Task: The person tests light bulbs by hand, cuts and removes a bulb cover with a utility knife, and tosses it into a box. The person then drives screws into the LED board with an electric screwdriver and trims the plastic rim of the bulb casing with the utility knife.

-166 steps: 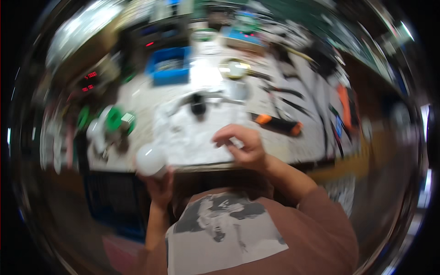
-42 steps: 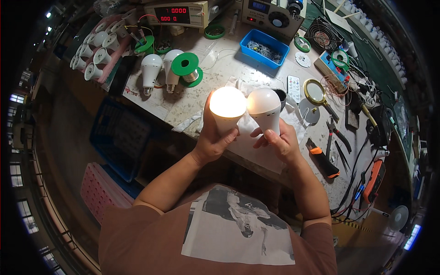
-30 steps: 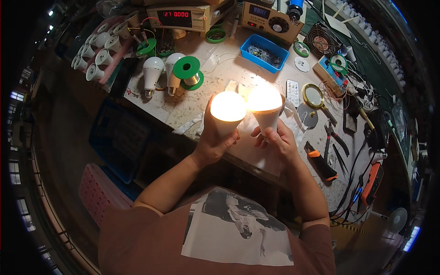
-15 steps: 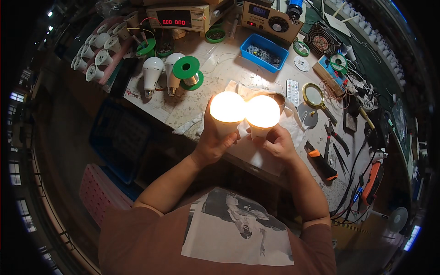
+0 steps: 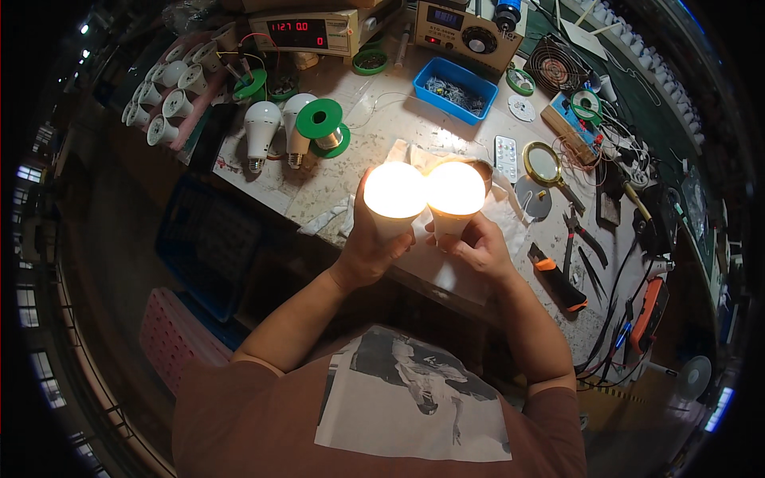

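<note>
Two lit light bulbs glow side by side above the near edge of the bench. My left hand (image 5: pixel 369 248) wraps round the white body of the left bulb (image 5: pixel 394 191). With bent fingers and thumb, my right hand (image 5: pixel 480 245) grips the lower body of the right bulb (image 5: pixel 456 190). The glowing domes touch or nearly touch, and glare washes out their surfaces. Both bulb bases are hidden by my fingers. Beneath them a white cloth (image 5: pixel 510 219) lies over the bench edge.
Unlit bulbs (image 5: pixel 262 131) and a green solder spool (image 5: pixel 320 119) stand at left, near a pink tray of bulb housings (image 5: pixel 191 127). A blue bin (image 5: pixel 422 88) sits behind. On the right lie a magnifying glass (image 5: pixel 543 163), pliers (image 5: pixel 586 233) and an orange-black utility knife (image 5: pixel 558 279).
Both hands keep hold of the lit bulbs with hardly any movement. The red display on the meter at the back has changed its reading. The view has shifted slightly.
</note>
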Demonstrator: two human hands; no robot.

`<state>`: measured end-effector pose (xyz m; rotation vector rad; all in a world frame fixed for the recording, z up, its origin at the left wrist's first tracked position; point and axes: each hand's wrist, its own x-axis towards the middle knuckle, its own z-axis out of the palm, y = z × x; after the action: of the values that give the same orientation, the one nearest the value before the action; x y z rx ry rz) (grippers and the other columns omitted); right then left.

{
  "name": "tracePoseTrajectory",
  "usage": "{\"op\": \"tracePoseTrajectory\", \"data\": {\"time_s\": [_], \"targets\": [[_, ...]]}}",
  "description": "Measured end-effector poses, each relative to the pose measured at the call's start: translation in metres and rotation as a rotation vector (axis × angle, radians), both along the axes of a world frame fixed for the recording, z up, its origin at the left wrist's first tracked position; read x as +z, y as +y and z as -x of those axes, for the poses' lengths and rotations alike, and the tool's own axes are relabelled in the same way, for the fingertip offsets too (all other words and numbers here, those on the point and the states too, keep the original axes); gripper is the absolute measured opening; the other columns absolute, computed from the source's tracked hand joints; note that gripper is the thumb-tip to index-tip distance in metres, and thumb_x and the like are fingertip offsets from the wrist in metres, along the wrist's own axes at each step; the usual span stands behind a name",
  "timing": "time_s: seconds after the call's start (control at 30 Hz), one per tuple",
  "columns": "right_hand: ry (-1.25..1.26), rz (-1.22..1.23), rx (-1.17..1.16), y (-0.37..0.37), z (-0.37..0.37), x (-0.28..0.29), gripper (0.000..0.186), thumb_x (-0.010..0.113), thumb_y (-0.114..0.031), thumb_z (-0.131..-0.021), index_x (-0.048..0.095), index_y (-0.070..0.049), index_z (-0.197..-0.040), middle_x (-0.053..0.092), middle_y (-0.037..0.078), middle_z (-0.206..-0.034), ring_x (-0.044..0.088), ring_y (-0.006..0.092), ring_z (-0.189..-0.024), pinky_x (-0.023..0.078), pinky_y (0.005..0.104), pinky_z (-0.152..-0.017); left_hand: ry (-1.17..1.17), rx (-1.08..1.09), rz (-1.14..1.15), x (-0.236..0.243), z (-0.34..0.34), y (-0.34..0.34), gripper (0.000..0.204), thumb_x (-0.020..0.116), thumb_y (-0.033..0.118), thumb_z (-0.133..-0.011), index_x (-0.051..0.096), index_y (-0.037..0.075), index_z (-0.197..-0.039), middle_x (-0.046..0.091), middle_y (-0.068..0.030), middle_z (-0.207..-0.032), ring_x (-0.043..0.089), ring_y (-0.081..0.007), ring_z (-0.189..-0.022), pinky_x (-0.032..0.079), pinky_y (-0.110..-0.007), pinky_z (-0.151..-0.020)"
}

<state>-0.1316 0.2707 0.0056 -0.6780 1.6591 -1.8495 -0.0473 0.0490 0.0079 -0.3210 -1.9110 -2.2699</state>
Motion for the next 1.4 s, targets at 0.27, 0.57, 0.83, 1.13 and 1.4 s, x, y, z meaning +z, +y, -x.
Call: {"op": "tracePoseTrajectory", "data": {"time_s": [0.27, 0.57, 0.83, 1.13, 1.4], "targets": [[-0.001, -0.013, -0.009, 0.001, 0.0, 0.0, 0.045, 0.07, -0.009, -0.09, 0.053, 0.0, -0.131, 0.074, 0.011, -0.105, 0.072, 0.0185, -0.099, 0.055, 0.0321, -0.09, 0.005, 0.01, 0.014, 0.001, -0.001, 0.001, 0.097, 0.06, -0.004, -0.092, -0.01, 0.009, -0.158, 0.037, -0.0184, -0.148, 0.056, -0.0244, -0.118, 0.056, -0.036, -0.089], [0.002, -0.001, -0.021, -0.001, -0.001, 0.001, 0.044, 0.07, -0.009, -0.09, 0.054, 0.0, -0.13, 0.074, 0.012, -0.103, 0.072, 0.0186, -0.098, 0.055, 0.0324, -0.09, 0.002, 0.017, -0.037, -0.001, 0.0, 0.002, 0.079, 0.062, 0.008, -0.096, 0.007, 0.014, -0.153, 0.051, -0.0144, -0.122, 0.058, -0.0198, -0.087, 0.051, -0.035, -0.073], [0.005, 0.0, -0.002, 0.0, 0.0, -0.002, 0.044, 0.068, -0.007, -0.09, 0.053, 0.001, -0.13, 0.073, 0.011, -0.106, 0.072, 0.0197, -0.1, 0.055, 0.0332, -0.091, 0.004, -0.019, 0.033, -0.006, 0.001, -0.003, 0.099, 0.062, 0.0, -0.093, -0.012, 0.01, -0.158, 0.035, -0.0195, -0.149, 0.049, -0.0286, -0.131, 0.055, -0.038, -0.096], [-0.053, 0.062, 0.029, -0.001, -0.001, 0.012, 0.043, 0.065, -0.008, -0.093, 0.052, 0.003, -0.132, 0.069, 0.012, -0.113, 0.07, 0.0191, -0.1, 0.055, 0.0335, -0.091, -0.031, 0.003, 0.025, -0.002, -0.001, -0.002, 0.099, 0.062, -0.002, -0.092, -0.011, 0.008, -0.158, 0.035, -0.0198, -0.149, 0.049, -0.028, -0.13, 0.054, -0.038, -0.095], [-0.022, 0.073, 0.035, 0.0, -0.003, 0.008, 0.044, 0.065, -0.014, -0.095, 0.051, 0.004, -0.132, 0.068, 0.013, -0.113, 0.069, 0.0189, -0.097, 0.055, 0.0327, -0.089, 0.014, 0.064, 0.048, 0.0, -0.001, 0.003, 0.086, 0.062, 0.005, -0.095, 0.002, 0.013, -0.155, 0.049, -0.0144, -0.129, 0.059, -0.0204, -0.091, 0.053, -0.036, -0.075]]}}
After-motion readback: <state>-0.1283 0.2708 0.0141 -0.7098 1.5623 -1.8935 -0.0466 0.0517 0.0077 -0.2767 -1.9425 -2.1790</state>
